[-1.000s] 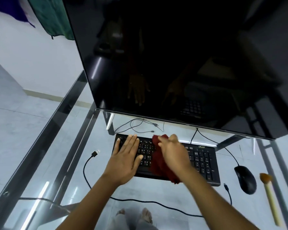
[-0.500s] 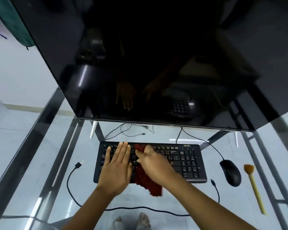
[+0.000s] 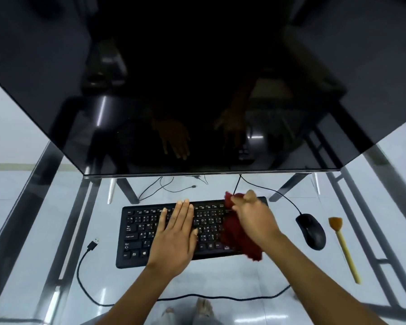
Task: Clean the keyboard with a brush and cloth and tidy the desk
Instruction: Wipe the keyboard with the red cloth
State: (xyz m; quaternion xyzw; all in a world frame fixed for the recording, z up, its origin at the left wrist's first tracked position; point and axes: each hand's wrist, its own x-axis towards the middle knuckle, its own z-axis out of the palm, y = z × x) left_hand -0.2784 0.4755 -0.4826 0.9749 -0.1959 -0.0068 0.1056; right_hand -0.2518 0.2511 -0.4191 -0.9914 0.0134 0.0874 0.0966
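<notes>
Keyboard (image 3: 141,233) black, under red cloth (image 3: 234,233)

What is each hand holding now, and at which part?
Right hand grips the red cloth by its upper end; left hand holds nothing, lying flat on the keyboard.

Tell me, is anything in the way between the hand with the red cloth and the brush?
Yes. The black mouse sits on the glass desk between the right hand, which holds the red cloth on the keyboard, and the brush further right. The hand could pass over it.
</notes>
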